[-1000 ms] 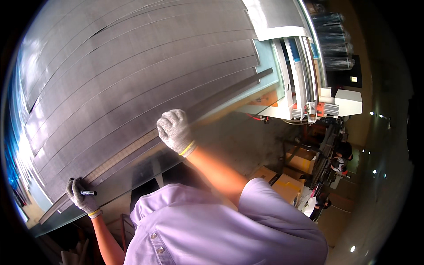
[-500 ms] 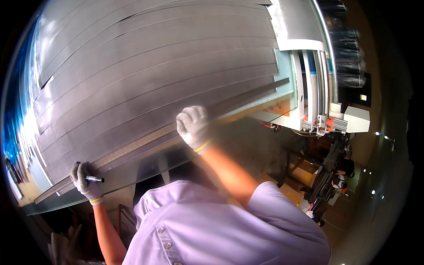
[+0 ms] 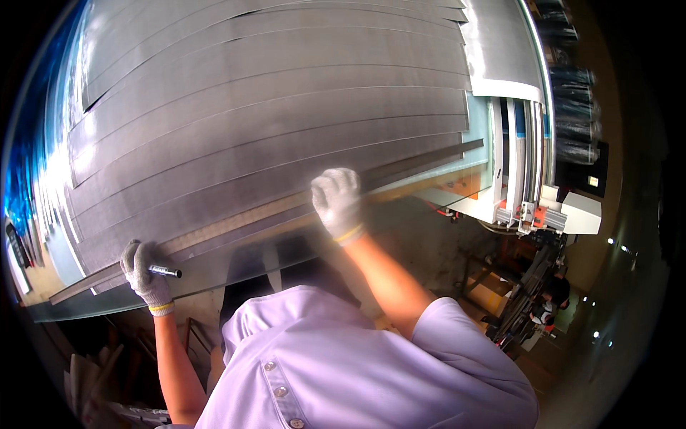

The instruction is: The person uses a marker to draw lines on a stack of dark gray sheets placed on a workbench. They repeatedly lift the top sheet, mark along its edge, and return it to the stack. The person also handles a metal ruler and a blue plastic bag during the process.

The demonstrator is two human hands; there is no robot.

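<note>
A long, narrow dark straight bar (image 3: 421, 159) lies slantwise along the near edge of grey overlapping sheets (image 3: 271, 114). My left hand (image 3: 145, 275), in a knitted glove, rests at the bar's left part with its fingers curled. A dark marker pen (image 3: 166, 271) is held in it and sticks out to the right. My right hand (image 3: 337, 202), gloved too, is closed over the middle of the bar. Its fingers are bent under and slightly blurred, so whatever they grip is hidden.
A glass pane (image 3: 207, 282) forms the near edge under the sheets. At the right stands a white machine frame with metal rails (image 3: 530, 143) and a white box (image 3: 582, 213). Blue plastic film (image 3: 44, 164) hangs at the left. Other people are far off at lower right.
The view has shifted, so the sheets and the machine appear farther right. My right hand has moved slightly rightward along the bar. My left hand keeps the marker pen at the bar's left part.
</note>
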